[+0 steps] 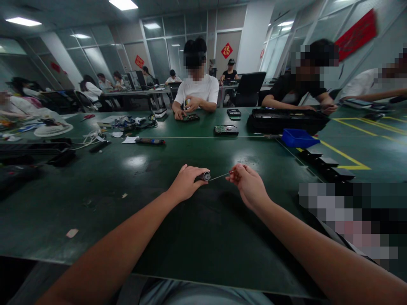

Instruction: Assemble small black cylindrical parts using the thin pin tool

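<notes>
My left hand is closed around the handle of a small screwdriver, whose metal collar sticks out past my fingers. Its thin shaft runs to the right toward my right hand. My right hand's fingers are pinched together at the tip of the shaft, on something too small to make out. Both hands hover just above the green table, close together near its middle.
A blue bin and a row of black parts lie to the right. A circuit board, another screwdriver, cables and a white fan sit farther back. Other people work across the table and at the sides.
</notes>
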{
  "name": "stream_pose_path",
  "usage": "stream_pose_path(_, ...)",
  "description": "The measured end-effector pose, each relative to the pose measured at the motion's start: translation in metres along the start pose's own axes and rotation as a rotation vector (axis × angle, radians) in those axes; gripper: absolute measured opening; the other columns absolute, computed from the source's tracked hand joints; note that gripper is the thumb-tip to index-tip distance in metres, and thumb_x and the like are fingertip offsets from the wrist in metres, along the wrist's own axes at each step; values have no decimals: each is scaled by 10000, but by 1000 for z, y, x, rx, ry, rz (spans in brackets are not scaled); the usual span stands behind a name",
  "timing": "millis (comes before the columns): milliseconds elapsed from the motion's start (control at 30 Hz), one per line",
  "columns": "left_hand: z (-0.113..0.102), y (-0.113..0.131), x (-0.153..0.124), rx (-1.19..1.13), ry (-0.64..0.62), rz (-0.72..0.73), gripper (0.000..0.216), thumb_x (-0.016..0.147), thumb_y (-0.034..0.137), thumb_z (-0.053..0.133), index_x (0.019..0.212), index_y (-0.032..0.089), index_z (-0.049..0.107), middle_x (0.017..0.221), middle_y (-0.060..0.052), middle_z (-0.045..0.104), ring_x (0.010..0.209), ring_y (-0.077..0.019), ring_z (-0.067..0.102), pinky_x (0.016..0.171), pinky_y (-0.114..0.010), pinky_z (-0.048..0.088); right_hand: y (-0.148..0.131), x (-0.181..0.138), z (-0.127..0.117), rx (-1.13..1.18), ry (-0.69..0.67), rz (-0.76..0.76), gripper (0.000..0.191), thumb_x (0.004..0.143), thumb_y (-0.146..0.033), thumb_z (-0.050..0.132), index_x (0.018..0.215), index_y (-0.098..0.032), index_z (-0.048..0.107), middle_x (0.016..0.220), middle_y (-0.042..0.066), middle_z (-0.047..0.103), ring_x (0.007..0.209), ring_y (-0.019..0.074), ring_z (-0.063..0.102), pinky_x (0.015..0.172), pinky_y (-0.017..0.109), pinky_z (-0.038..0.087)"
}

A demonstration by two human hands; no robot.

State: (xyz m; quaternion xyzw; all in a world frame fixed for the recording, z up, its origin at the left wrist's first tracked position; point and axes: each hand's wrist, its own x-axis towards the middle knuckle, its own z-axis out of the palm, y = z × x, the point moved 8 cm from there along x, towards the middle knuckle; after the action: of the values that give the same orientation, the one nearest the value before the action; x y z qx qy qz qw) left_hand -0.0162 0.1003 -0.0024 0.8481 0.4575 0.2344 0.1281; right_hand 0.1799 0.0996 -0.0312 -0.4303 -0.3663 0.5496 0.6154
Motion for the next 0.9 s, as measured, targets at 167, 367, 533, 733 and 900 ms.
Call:
stream_pose_path(167,3,0,0,-26,-11,-18,338,915,290,684,1250,267,637,1237,-41,693,1142,-259,601,1135,-564,293,-4,3,-4,-70,-6,-101,268,859,-479,675,846,-214,637,761,5,636,679,149,610,723,333,557)
stream_pose_path(367,3,-1,-1,-9,-19,-18,351,920,314,675,1267,283,635,1232,-48,691,1167,-271,593,1156,-587,244,-23,-5,3,-401,-43,-310,263,940,-474,555,924,-217,608,811,32,675,736,182,645,741,365,538)
stream_pose_path(533,7,0,-2,36,-53,-28,388,923,317,667,1307,286,624,1254,-59,682,1182,-279,589,1170,-609,215,-41,-20,17,-695,-102,-477,247,979,-446,502,954,-218,594,834,55,713,776,214,694,737,370,523)
stream_pose_path(733,11,-4,-1,40,-64,-16,358,917,289,672,1274,278,640,1214,-58,693,1168,-280,597,1154,-611,255,-47,-27,24,-881,-123,-568,190,991,-382,479,946,-226,578,819,50,725,790,228,720,730,363,500)
stream_pose_path(900,2,-6,0,-130,38,-28,296,882,229,699,1175,215,662,1186,-72,686,1105,-249,624,1011,-423,464,-47,-24,20,-869,-84,-540,204,989,-396,477,945,-226,580,817,54,725,781,233,718,712,362,501)
